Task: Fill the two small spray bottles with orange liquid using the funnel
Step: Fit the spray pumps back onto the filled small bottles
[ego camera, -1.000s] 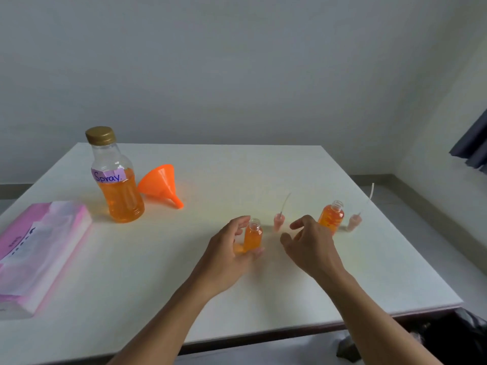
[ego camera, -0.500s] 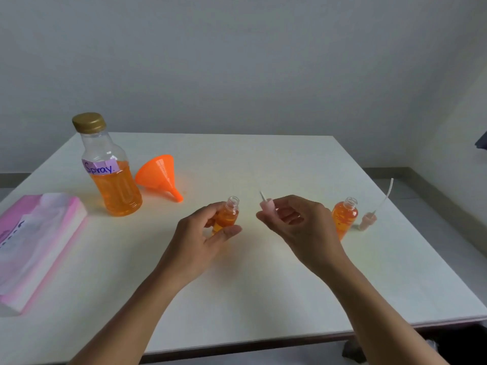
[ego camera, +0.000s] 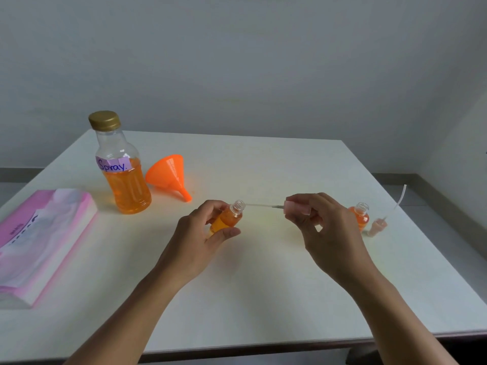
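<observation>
Our left hand (ego camera: 195, 248) grips a small clear plastic spray bottle (ego camera: 226, 219) of orange liquid, tilted with its open mouth to the right. Our right hand (ego camera: 324, 233) pinches a pale pink spray cap (ego camera: 291, 207). Its thin white tube (ego camera: 259, 206) reaches the bottle's mouth; we cannot tell if it enters. The second small bottle (ego camera: 359, 217) stands half hidden behind the right hand. The orange plastic funnel (ego camera: 168, 175) lies sideways on the white table (ego camera: 263, 285).

Your small clear spray bottle (ego camera: 226, 218) and its standing twin (ego camera: 361, 217) hold orange liquid, like the gold-capped, purple-labelled clear plastic bottle (ego camera: 123, 185). Your plastic funnel (ego camera: 168, 173) is orange, tissue pack (ego camera: 39, 233) pink-and-white, worktop (ego camera: 263, 285) white.
</observation>
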The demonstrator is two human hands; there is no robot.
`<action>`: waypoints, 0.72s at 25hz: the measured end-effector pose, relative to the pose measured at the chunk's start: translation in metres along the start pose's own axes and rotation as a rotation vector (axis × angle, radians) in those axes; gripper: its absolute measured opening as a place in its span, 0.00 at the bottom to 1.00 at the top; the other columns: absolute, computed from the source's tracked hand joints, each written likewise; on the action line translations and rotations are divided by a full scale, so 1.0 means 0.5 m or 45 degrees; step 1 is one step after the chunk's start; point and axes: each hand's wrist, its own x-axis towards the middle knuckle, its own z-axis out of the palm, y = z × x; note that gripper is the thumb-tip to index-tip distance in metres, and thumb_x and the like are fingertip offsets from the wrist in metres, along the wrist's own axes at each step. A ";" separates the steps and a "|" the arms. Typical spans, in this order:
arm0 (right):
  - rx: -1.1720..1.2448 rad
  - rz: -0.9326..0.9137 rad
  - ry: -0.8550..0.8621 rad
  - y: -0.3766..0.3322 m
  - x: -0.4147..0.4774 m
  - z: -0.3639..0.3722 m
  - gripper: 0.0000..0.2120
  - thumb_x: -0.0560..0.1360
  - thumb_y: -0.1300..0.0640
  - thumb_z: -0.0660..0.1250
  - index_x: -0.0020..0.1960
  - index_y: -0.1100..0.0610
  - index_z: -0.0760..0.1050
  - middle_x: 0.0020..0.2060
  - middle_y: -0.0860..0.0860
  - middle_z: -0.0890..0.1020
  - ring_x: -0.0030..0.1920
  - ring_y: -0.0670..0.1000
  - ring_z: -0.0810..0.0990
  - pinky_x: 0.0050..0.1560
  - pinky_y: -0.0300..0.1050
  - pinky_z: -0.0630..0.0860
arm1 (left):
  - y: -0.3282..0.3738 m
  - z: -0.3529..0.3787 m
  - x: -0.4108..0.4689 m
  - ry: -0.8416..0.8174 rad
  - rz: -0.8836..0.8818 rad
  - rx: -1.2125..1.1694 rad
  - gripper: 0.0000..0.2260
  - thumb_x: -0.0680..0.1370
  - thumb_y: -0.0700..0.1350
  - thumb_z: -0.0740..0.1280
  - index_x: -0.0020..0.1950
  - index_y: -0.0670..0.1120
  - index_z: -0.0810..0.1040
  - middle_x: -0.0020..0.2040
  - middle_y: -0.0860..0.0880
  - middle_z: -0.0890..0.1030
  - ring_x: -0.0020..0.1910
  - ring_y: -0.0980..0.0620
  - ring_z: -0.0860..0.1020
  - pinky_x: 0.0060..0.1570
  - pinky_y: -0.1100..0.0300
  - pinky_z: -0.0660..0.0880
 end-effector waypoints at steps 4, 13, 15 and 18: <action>-0.048 -0.082 0.045 0.006 0.003 -0.005 0.12 0.75 0.67 0.74 0.56 0.55 0.84 0.47 0.45 0.83 0.49 0.39 0.82 0.46 0.28 0.76 | -0.006 0.000 0.002 -0.015 0.013 0.008 0.19 0.70 0.57 0.73 0.58 0.56 0.76 0.52 0.61 0.81 0.55 0.64 0.76 0.49 0.74 0.69; -0.211 -0.447 -0.234 -0.010 0.000 0.014 0.12 0.75 0.65 0.75 0.57 0.53 0.83 0.51 0.47 0.81 0.46 0.34 0.78 0.47 0.27 0.75 | -0.009 0.026 -0.008 -0.140 0.111 0.095 0.19 0.74 0.47 0.74 0.60 0.64 0.76 0.51 0.54 0.78 0.54 0.54 0.78 0.56 0.59 0.77; -0.203 -0.450 -0.301 -0.016 0.002 0.019 0.11 0.76 0.62 0.74 0.56 0.51 0.83 0.50 0.45 0.80 0.44 0.38 0.78 0.44 0.31 0.77 | -0.003 0.031 -0.013 -0.167 0.138 0.085 0.19 0.75 0.46 0.72 0.61 0.65 0.76 0.52 0.53 0.77 0.53 0.56 0.79 0.56 0.63 0.77; -0.269 -0.298 -0.351 -0.022 0.010 0.019 0.11 0.78 0.45 0.69 0.42 0.50 0.81 0.39 0.44 0.80 0.36 0.44 0.77 0.34 0.40 0.74 | 0.009 0.032 -0.020 -0.194 0.176 0.044 0.18 0.76 0.42 0.70 0.59 0.64 0.76 0.54 0.53 0.76 0.49 0.64 0.81 0.52 0.73 0.74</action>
